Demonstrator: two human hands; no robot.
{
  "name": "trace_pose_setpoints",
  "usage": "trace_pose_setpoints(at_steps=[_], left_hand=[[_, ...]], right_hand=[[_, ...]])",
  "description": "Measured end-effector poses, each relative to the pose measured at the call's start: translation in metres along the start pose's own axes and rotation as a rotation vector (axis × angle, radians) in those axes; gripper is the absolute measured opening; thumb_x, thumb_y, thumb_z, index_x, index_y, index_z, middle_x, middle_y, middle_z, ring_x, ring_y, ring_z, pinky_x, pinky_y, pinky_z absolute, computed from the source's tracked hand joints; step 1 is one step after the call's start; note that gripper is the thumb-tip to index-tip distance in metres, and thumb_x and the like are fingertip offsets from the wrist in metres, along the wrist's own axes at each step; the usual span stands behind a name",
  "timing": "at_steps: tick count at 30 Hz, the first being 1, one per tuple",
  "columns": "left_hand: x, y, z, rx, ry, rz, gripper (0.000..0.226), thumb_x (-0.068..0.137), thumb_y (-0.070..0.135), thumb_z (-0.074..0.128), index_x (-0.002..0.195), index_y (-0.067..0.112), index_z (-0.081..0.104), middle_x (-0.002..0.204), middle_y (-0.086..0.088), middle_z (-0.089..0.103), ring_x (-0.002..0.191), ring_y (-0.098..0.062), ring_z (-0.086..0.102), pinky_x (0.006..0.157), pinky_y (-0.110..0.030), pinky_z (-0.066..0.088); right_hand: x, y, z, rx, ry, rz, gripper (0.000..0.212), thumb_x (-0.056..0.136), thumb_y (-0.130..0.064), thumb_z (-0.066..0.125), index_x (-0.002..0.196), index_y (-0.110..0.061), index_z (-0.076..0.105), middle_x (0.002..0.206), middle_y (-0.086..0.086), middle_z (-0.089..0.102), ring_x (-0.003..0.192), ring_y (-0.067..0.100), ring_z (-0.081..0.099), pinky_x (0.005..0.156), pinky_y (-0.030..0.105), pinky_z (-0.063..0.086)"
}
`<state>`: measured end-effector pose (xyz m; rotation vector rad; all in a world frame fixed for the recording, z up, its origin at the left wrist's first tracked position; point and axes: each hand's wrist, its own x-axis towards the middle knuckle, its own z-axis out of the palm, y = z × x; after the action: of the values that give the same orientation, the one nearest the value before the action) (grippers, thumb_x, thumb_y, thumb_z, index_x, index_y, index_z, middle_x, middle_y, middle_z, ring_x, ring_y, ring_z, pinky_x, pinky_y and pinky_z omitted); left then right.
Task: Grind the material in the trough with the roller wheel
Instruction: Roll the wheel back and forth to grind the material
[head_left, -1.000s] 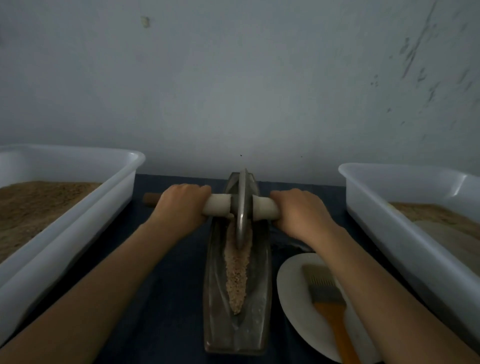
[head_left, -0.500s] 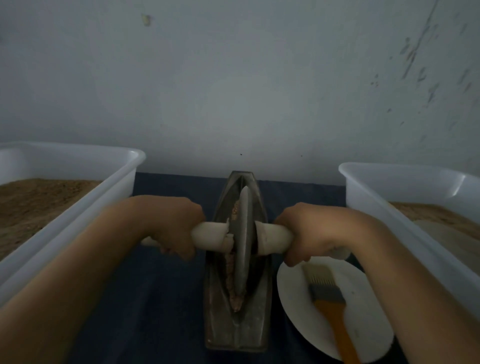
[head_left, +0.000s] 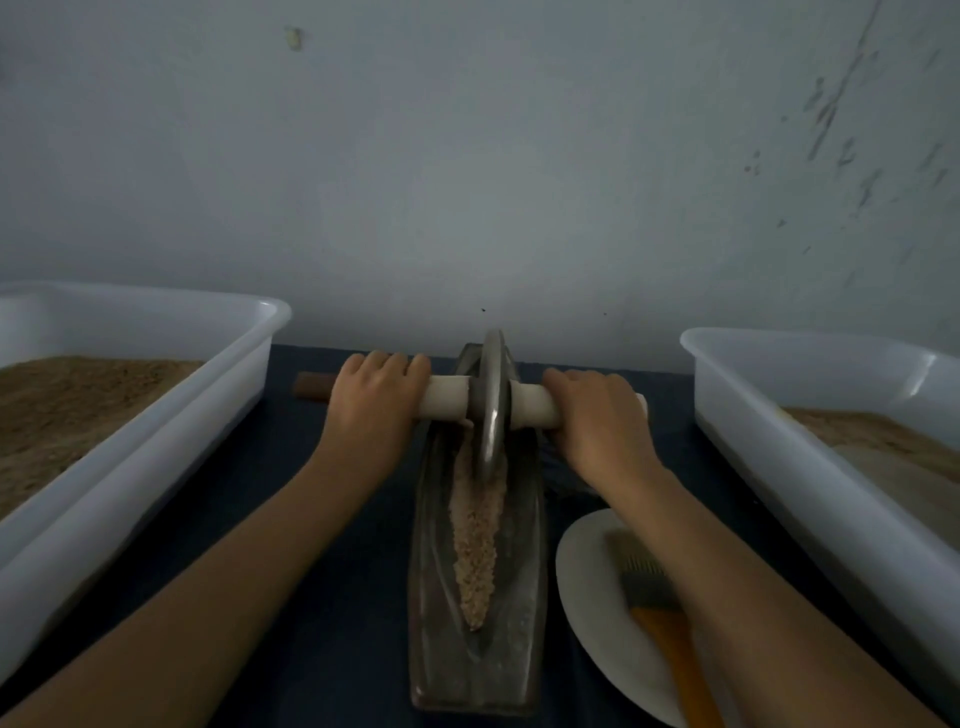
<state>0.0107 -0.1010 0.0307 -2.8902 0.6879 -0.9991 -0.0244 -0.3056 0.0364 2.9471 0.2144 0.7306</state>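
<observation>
Both arms stretched forward, nearly straight, forearms running up from the lower corners. Left hand (head_left: 371, 402) palm down, fingers curled over the axle (head_left: 447, 399) just left of the wheel (head_left: 491, 405). Right hand (head_left: 597, 415) the same on the other side, knuckles up, gripping the axle close to the wheel. Brown tip of the axle visible beyond the left hand.

Wheel upright at the far end of the trough (head_left: 478, 665), its rim down in the groove. Material (head_left: 475, 545) lying in the groove as a long pale strip, from under the wheel toward the near end, narrowing to a point.

Counted: two hands, one wheel, one trough, two tubs, one plate, one brush. Left tub (head_left: 156, 415) and right tub (head_left: 779, 431) both white, each with brown powder inside. Plate (head_left: 587, 571) just right of the trough, partly hidden under the right forearm; brush (head_left: 670, 639) with orange handle lying on it.

Compared with half a second ago: wheel then near the middle of the trough, with wrists bent and elbows drawn in; now rolled away to the far end, arms extended, more of the strip uncovered. Same grip on the axle as before. Tubs, plate and brush unmoved.
</observation>
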Motion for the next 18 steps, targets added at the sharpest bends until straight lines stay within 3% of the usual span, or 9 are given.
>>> trace_pose_setpoints(at_steps=[4,8,11,14,18], left_hand=[[-0.001,-0.003,-0.008,0.033,-0.204,-0.015,0.024,0.085,0.029,0.059,0.103,0.018,0.049,0.105,-0.002,0.061,0.097,-0.021,0.057,0.075,-0.028,0.032],[0.004,-0.005,-0.027,-0.025,-0.542,-0.029,0.034,0.082,0.031,0.064,0.112,0.020,0.054,0.113,-0.003,0.060,0.104,-0.022,0.058,0.077,-0.029,0.040],[0.002,-0.004,-0.046,-0.027,-0.761,0.052,0.040,0.077,0.033,0.069,0.114,0.020,0.057,0.108,-0.001,0.063,0.098,-0.017,0.060,0.076,-0.025,0.042],[-0.003,-0.006,-0.063,-0.095,-0.950,0.089,0.035,0.077,0.032,0.069,0.108,0.019,0.060,0.097,0.002,0.067,0.086,-0.013,0.064,0.078,-0.025,0.052],[-0.005,-0.008,-0.071,-0.148,-1.037,0.119,0.030,0.077,0.031,0.069,0.102,0.016,0.065,0.091,-0.003,0.071,0.079,-0.012,0.068,0.072,-0.022,0.053]], right_hand=[[-0.002,0.000,-0.007,0.028,-0.098,-0.013,0.010,0.085,-0.023,0.057,0.092,-0.020,0.049,0.094,0.002,0.062,0.081,0.021,0.055,0.061,0.029,0.023],[-0.003,-0.005,-0.032,0.036,-0.404,-0.032,0.008,0.082,-0.020,0.062,0.086,-0.020,0.056,0.093,0.002,0.064,0.072,0.016,0.053,0.049,0.022,0.029],[-0.009,-0.012,-0.054,0.022,-0.630,-0.085,0.013,0.080,-0.023,0.067,0.088,-0.015,0.061,0.083,0.000,0.062,0.072,0.014,0.057,0.052,0.020,0.038],[-0.018,-0.015,-0.073,0.101,-0.763,-0.087,0.024,0.082,-0.022,0.068,0.103,-0.010,0.066,0.095,0.005,0.068,0.086,0.018,0.065,0.064,0.021,0.044],[-0.024,-0.014,-0.082,0.154,-0.874,-0.106,0.023,0.082,-0.018,0.067,0.100,-0.005,0.069,0.088,0.007,0.071,0.073,0.013,0.063,0.056,0.016,0.044]])
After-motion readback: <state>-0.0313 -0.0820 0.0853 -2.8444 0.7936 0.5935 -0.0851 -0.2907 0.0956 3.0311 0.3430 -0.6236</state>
